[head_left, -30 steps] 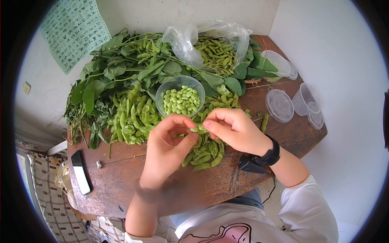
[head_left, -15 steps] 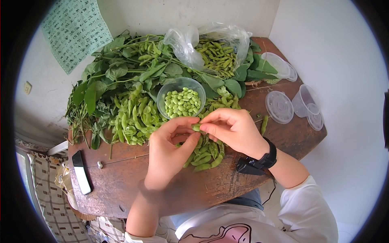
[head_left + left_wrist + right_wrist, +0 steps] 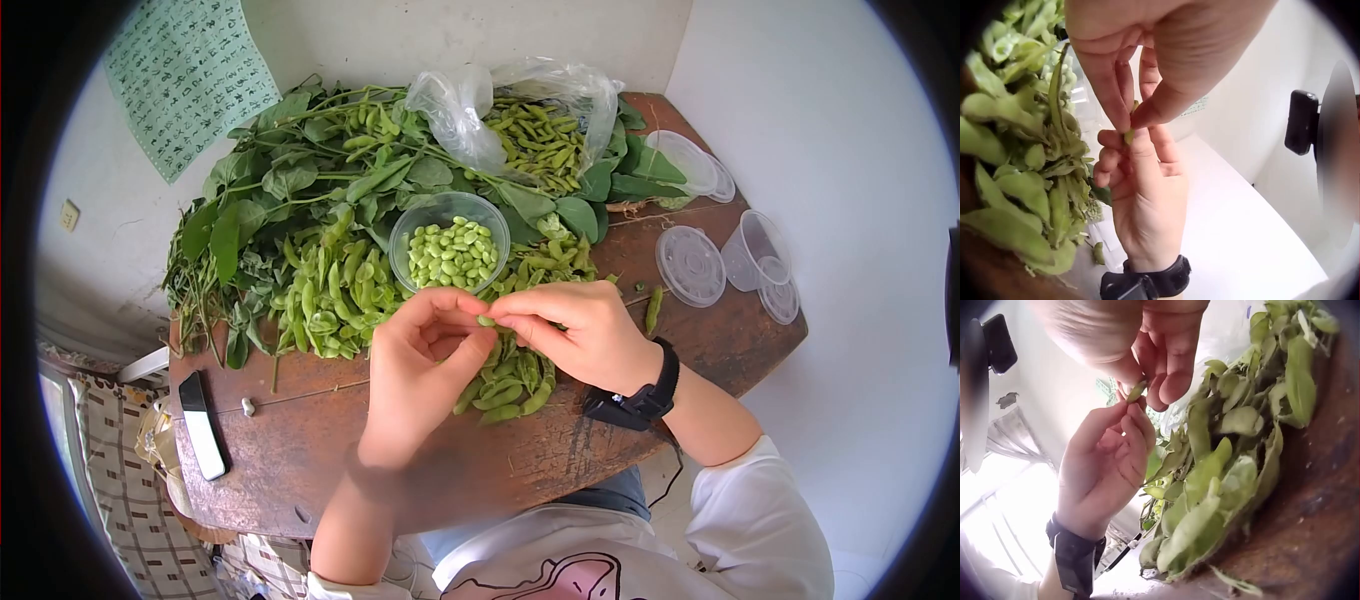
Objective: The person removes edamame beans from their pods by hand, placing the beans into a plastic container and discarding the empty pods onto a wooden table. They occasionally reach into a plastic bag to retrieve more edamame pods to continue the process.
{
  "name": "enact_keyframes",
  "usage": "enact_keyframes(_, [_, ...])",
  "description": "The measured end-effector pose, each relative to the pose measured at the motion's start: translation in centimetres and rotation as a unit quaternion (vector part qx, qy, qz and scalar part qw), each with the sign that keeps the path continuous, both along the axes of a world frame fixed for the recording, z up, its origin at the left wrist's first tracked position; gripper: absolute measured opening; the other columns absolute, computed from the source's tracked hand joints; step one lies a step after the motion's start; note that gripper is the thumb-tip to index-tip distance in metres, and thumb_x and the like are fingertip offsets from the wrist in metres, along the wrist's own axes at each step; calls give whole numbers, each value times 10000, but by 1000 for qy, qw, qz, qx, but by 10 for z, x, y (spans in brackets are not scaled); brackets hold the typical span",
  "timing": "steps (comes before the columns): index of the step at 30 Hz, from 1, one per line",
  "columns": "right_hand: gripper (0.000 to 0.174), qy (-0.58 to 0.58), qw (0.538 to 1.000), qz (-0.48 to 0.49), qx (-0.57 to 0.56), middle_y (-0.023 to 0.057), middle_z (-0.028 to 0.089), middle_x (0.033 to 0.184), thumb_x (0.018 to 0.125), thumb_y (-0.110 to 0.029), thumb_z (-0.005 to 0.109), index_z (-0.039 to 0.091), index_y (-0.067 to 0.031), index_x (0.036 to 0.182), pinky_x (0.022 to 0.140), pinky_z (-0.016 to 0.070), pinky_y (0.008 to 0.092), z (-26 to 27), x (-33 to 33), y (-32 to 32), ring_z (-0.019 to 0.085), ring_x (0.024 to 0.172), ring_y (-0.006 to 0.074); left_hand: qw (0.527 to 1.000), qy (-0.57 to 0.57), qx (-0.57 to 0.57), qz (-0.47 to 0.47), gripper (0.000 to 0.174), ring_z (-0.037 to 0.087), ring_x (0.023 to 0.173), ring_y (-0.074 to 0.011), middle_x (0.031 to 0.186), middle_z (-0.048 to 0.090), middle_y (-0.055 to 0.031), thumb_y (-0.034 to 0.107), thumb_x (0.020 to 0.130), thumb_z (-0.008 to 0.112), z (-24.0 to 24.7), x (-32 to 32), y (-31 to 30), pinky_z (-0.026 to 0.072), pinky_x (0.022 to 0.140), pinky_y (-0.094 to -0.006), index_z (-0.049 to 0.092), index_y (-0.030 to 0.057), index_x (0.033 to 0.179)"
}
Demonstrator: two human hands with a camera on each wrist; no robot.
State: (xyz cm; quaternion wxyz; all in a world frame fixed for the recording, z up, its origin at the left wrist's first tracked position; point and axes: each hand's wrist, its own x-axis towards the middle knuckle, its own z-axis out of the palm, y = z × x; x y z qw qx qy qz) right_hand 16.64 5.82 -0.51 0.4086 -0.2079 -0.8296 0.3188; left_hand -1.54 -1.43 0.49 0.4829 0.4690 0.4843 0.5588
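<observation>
Both hands meet just in front of the clear plastic bowl [image 3: 428, 212], which holds shelled green beans [image 3: 452, 252]. Between their fingertips is a small green bean pod [image 3: 1137, 392], mostly covered by the fingers. My left hand [image 3: 422, 365] pinches it with thumb and forefinger from the left. From the other side, my right hand [image 3: 590, 330] pinches the pod's end, its thumb and fingertips touching the left fingertips. Below the hands lies a small heap of green pods [image 3: 505, 388]. A larger heap of pods [image 3: 325, 300] spreads left of the bowl.
Leafy bean stalks [image 3: 290, 180] cover the back of the wooden table [image 3: 300, 430]. A clear plastic bag [image 3: 455, 105] with pods lies behind the bowl. At the right are a clear lid [image 3: 690, 265] and a tipped plastic cup [image 3: 745, 250]. A phone [image 3: 203, 428] lies at the left edge.
The right hand has shifted and flattened, its fingertips closing in on the left ones. Less of the pod shows between them now. The left hand has barely moved.
</observation>
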Motion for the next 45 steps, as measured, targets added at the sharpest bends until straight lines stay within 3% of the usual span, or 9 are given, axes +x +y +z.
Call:
enact_keyframes(14, [253,-69,997,-20,6,93,691,847,798,-4,731,613,-41,1019,658,567,317,-1,-1,-7,715,746,219,997,46,-51,27,238,670,899,-125,964,677,-88,-42,821,681,-8,1,1,569,810,-249,633,-69,1052])
enact_keyframes(19, [295,-66,984,-63,153,80,685,836,767,-3,739,616,-59,1029,656,567,342,-3,-3,-6,699,739,242,992,113,38,26,191,672,889,-120,984,669,-67,-79,864,639,-7,6,-1,546,810,-249,600,-39,1047])
enact_keyframes(22, [300,-36,981,-62,179,89,643,815,786,8,711,578,-54,1048,653,542,364,-4,-3,-5,658,728,266,990,126,36,57,197,700,833,-151,931,702,-113,-37,816,680,-5,8,0,585,774,-280,632,-88,999])
enact_keyframes(26, [351,-73,978,-63,186,81,694,862,738,2,756,633,-60,1061,661,567,340,-2,-1,-7,693,742,252,993,94,32,63,188,709,813,-159,912,713,-116,-34,817,683,-9,8,1,582,752,-277,638,-82,993])
enact_keyframes(31, [369,-48,967,-50,244,101,703,898,747,10,754,637,-41,1094,684,577,336,3,-2,-7,701,770,254,983,162,42,74,172,717,804,-172,910,715,-129,8,840,677,-8,7,-1,568,711,-275,641,-78,984])
enact_keyframes(35, [372,-49,971,-34,233,111,703,910,756,9,752,636,-39,1106,692,579,340,3,-2,-7,702,774,257,977,193,30,82,151,711,774,-185,914,703,-139,21,861,658,-7,8,-2,563,683,-288,626,-73,974])
enact_keyframes(37, [346,-61,972,-37,223,106,705,908,774,1,752,631,-38,1096,682,578,340,3,0,-8,703,771,258,966,245,66,57,99,656,762,-103,869,667,-67,0,939,598,-12,8,-1,532,677,-238,573,-45,1024])
enact_keyframes(40, [236,-41,987,-38,152,120,672,883,863,-28,690,578,-24,1071,675,549,364,-3,0,-7,681,789,277,975,208,56,44,81,634,705,-102,830,651,-66,39,994,551,-13,10,0,512,633,-242,552,-29,1038])
enact_keyframes(45, [204,-28,994,-31,106,131,670,859,890,-45,681,575,-23,1063,656,541,371,2,-1,-8,677,760,293,967,243,62,49,133,597,640,-100,800,629,-64,103,1040,488,-9,5,-1,483,576,-240,525,-24,1057])
